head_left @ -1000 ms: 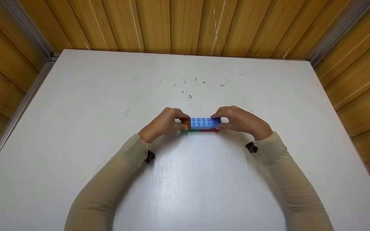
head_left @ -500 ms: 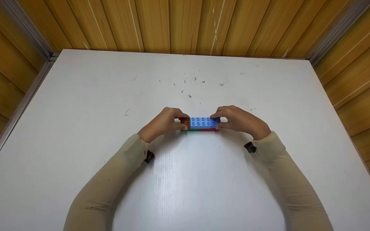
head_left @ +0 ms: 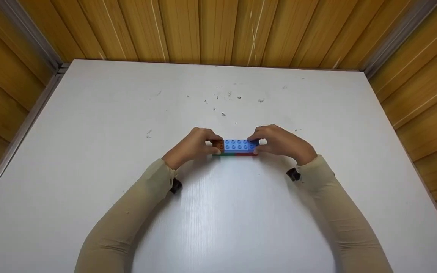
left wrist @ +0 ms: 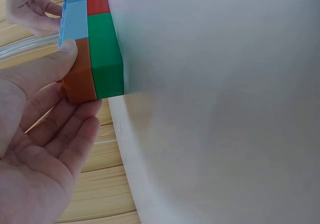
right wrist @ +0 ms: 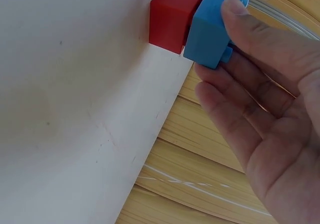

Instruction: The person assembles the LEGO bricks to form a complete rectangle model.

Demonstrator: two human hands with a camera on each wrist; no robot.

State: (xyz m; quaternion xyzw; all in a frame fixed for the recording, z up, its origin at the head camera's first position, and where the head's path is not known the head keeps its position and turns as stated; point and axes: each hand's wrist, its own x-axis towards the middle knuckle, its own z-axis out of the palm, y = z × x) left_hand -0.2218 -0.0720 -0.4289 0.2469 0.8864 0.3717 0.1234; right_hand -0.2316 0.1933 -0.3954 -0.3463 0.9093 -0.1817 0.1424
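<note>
Two layers of toy building bricks stand mid-table in the head view. On top, a light blue brick lies between an orange brick and a darker blue brick. Beneath them are a green brick and a red brick. My left hand pinches the orange brick between thumb and fingers. At the other end, my right hand pinches the darker blue brick. A thin gap shows between the darker blue and red bricks in the right wrist view. The studs near my fingertips are partly covered.
The white table carries small dark scuff marks beyond the bricks. Yellow wood-look panels rise behind the table's far edge and at both sides. A black wrist device sits at the left cuff, with another at the right.
Both hands keep their hold on the end bricks. The right hand and forearm have shifted very slightly left; the brick stack looks otherwise the same.
</note>
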